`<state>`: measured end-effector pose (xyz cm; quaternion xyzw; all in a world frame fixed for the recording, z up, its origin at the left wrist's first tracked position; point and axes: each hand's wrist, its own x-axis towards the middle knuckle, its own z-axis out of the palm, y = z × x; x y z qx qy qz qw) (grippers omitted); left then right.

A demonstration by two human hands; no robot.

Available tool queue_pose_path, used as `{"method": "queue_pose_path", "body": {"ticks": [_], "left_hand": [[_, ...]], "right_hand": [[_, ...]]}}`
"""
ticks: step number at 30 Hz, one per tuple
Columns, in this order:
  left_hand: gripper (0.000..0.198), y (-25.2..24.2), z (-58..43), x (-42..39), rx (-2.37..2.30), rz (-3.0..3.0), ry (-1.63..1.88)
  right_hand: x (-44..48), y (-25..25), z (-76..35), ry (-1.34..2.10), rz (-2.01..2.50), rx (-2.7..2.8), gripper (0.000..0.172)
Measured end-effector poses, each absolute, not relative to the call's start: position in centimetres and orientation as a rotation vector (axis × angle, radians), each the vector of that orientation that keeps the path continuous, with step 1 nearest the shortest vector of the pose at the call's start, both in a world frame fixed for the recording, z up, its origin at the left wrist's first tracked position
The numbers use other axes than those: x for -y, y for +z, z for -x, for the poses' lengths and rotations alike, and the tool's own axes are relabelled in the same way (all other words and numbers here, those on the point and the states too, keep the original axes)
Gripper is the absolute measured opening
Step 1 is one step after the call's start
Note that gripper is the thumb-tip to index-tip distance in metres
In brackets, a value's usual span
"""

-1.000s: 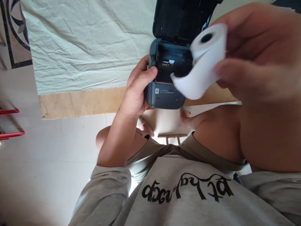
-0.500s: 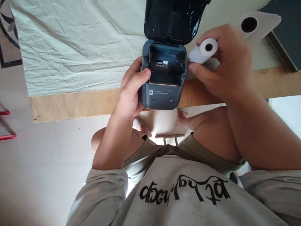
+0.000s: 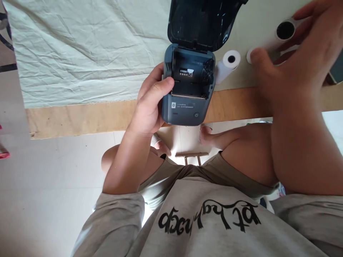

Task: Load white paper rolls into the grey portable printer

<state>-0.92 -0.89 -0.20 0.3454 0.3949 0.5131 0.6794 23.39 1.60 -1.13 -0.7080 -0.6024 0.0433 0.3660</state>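
Note:
My left hand (image 3: 152, 100) grips the side of a dark blue-grey portable label printer (image 3: 184, 110), its thumb on the rim. The printer's black lid (image 3: 199, 26) stands raised, and the paper bay shows no roll inside. Farther right, my right hand (image 3: 300, 60) is closed around a white paper roll (image 3: 270, 41) with a wide black core, its thumb on one side and its fingers on the other. Parts of that roll are hidden by the hand. Between the printer and my right hand, a narrower white roll (image 3: 225, 67) with a small black core rests on the cloth.
A pale green cloth (image 3: 88, 50) covers the table up to its wooden front edge (image 3: 80, 121). At the right, a dark flat object (image 3: 337, 69) shows partly behind my right arm. Below are my legs and a small wooden stool (image 3: 191, 155) on the tiled floor.
My right hand has let go of the narrow roll beside the printer and moved right to the wide-core roll. My left hand still holds the printer in nearly the same place.

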Motion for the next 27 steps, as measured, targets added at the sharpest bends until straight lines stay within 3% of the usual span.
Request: {"method": "queue_pose_path", "body": {"ticks": [9, 14, 20, 24, 27], "left_hand": [[0.02, -0.5, 1.3, 0.8, -0.885, -0.807, 1.106], [0.018, -0.5, 1.3, 0.7, -0.832, -0.824, 1.096], [0.017, -0.2, 1.3, 0.7, -0.889, -0.781, 1.069], [0.017, -0.3, 1.3, 0.8, -0.868, -0.789, 1.073], [0.019, -0.8, 1.4, 0.6, -0.834, -0.836, 1.116]], "right_hand": [[-1.8, -1.5, -23.1, 0.363, 1.68, 1.637, 0.059], [-1.6, -1.5, -23.5, 0.332, 1.801, 1.732, 0.042], [-1.6, -1.5, -23.7, 0.397, 1.769, 1.68, 0.058], [-1.5, -1.6, -23.9, 0.341, 1.771, 1.752, 0.045], [-1.4, -1.7, -24.0, 0.353, 1.764, 1.703, 0.052]]}}
